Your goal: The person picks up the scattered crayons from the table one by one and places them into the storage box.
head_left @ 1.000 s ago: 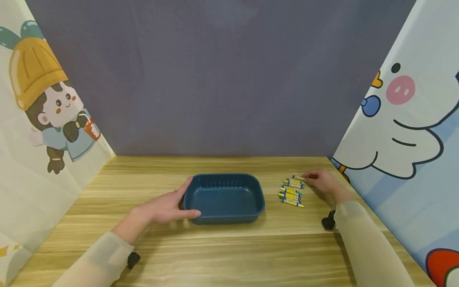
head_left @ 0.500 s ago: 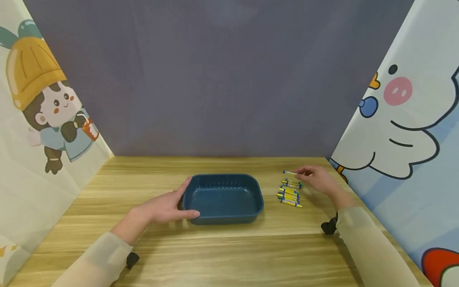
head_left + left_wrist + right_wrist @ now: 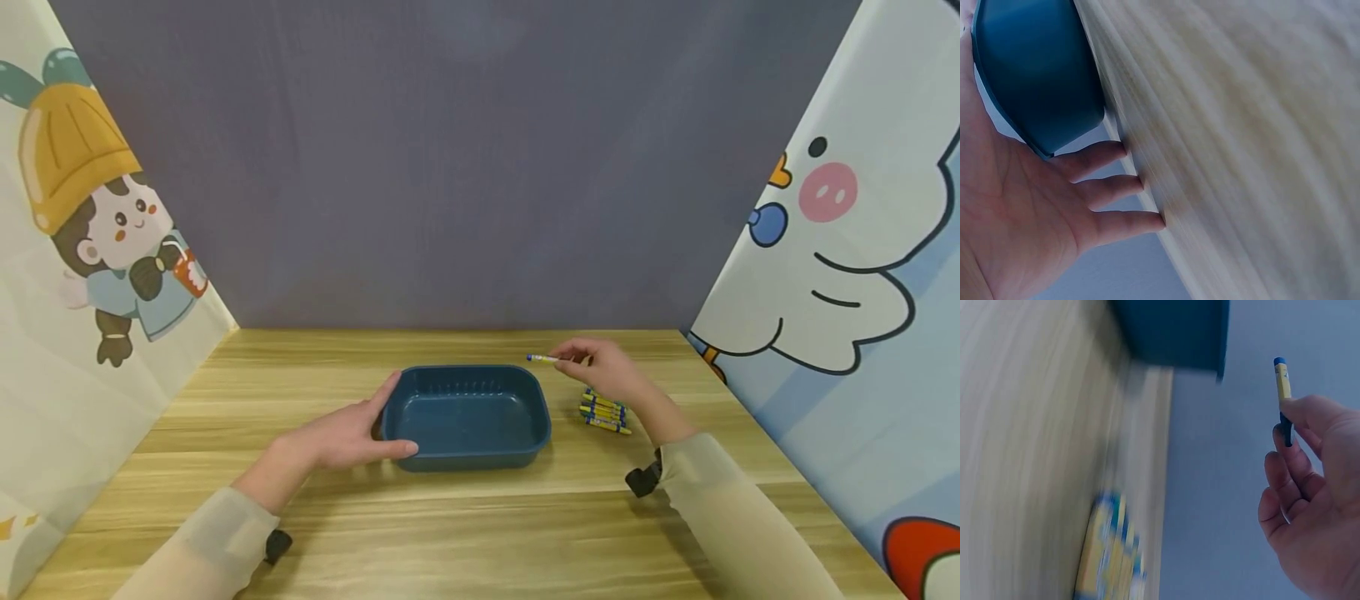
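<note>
My right hand (image 3: 609,371) pinches a crayon (image 3: 1282,381) between thumb and fingertips. This crayon has a yellow wrapper, a blue end and a dark tip, and is held off the table just beyond the container's far right corner. A dark blue rectangular container (image 3: 472,461) stands in the middle, with nothing inside. Against its left end rests my left hand (image 3: 348,433), thumb over the near rim and index finger along the far left corner. In the left wrist view its other fingers (image 3: 1129,222) stretch out straight and reach the table.
Several yellow-wrapped crayons (image 3: 604,412) lie side by side right of the container, partly under my right forearm in the head view. A grey panel (image 3: 465,167) rises behind the wooden table (image 3: 465,542). Cartoon-printed sheets (image 3: 862,317) flank both sides.
My right hand has lifted the farthest crayon from the row and carried it left toward the container. The left hand and the container have stayed in place.
</note>
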`<state>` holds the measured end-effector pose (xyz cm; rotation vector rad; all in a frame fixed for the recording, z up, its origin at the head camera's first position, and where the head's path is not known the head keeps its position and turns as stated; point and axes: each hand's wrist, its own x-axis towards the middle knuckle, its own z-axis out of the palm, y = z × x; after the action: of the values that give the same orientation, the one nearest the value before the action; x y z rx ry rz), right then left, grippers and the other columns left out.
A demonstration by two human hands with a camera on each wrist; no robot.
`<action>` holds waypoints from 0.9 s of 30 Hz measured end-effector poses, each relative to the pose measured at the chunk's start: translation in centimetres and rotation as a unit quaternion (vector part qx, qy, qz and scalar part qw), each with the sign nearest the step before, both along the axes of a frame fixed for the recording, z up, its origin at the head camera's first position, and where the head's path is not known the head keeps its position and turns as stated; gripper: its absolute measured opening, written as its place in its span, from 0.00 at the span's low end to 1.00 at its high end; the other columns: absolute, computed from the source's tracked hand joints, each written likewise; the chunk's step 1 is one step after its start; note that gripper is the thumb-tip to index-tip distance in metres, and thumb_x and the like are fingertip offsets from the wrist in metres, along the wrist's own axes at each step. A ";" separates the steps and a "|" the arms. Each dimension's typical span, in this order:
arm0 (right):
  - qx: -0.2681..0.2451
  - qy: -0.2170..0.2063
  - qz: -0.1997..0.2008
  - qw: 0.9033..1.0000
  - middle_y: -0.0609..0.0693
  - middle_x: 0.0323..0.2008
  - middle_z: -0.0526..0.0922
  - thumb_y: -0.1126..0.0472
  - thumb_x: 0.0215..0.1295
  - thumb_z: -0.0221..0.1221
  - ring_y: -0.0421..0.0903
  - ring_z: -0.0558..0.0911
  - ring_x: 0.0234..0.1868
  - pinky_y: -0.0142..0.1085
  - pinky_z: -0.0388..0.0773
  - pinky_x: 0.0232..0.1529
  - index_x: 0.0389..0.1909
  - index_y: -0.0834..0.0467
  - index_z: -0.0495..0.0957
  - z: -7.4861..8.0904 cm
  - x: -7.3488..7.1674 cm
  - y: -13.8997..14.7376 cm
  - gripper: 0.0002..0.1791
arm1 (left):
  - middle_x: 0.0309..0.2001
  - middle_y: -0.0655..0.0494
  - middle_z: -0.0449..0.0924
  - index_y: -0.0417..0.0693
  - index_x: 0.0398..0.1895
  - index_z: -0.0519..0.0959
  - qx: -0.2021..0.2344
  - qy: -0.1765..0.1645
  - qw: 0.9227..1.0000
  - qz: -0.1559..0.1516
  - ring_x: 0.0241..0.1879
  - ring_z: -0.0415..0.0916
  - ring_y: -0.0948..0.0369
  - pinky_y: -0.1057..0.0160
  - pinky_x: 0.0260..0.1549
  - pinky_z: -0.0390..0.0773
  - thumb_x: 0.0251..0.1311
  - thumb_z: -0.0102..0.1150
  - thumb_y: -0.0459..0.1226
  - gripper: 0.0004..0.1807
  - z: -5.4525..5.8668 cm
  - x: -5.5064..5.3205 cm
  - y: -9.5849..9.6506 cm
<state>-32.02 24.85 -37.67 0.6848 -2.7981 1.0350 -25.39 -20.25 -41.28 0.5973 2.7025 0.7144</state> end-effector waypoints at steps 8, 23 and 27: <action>-0.010 -0.003 0.033 0.999 0.48 0.44 0.87 0.57 0.79 0.67 0.44 0.82 0.42 0.40 0.79 0.42 0.56 0.50 0.90 0.9 0.6 -5.6 0.10 | 0.80 0.30 0.67 0.60 0.92 0.27 0.000 -0.002 1.000 0.000 0.76 0.74 0.38 0.35 0.74 0.73 0.66 0.62 0.74 0.70 0.1 0.1 0.1; -0.026 -0.043 0.075 0.996 0.49 0.48 0.86 0.57 0.80 0.66 0.39 0.81 0.42 0.37 0.81 0.45 0.54 0.51 0.91 -1.2 1.6 -13.4 0.09 | 0.79 0.31 0.69 0.55 0.92 0.30 0.008 -0.004 1.000 0.001 0.74 0.76 0.40 0.36 0.72 0.75 0.66 0.64 0.73 0.70 0.2 0.1 0.2; -0.032 -0.046 0.073 0.996 0.48 0.46 0.88 0.58 0.79 0.67 0.39 0.81 0.42 0.37 0.81 0.46 0.54 0.51 0.91 -1.8 1.6 -14.9 0.09 | 0.79 0.31 0.69 0.55 0.92 0.30 0.010 -0.005 1.000 0.001 0.74 0.76 0.41 0.36 0.71 0.75 0.66 0.63 0.73 0.70 0.2 0.1 0.2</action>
<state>-30.42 9.91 -39.45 0.8668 -2.8116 1.2062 -25.25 -20.09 -41.06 0.5947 2.6898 0.7430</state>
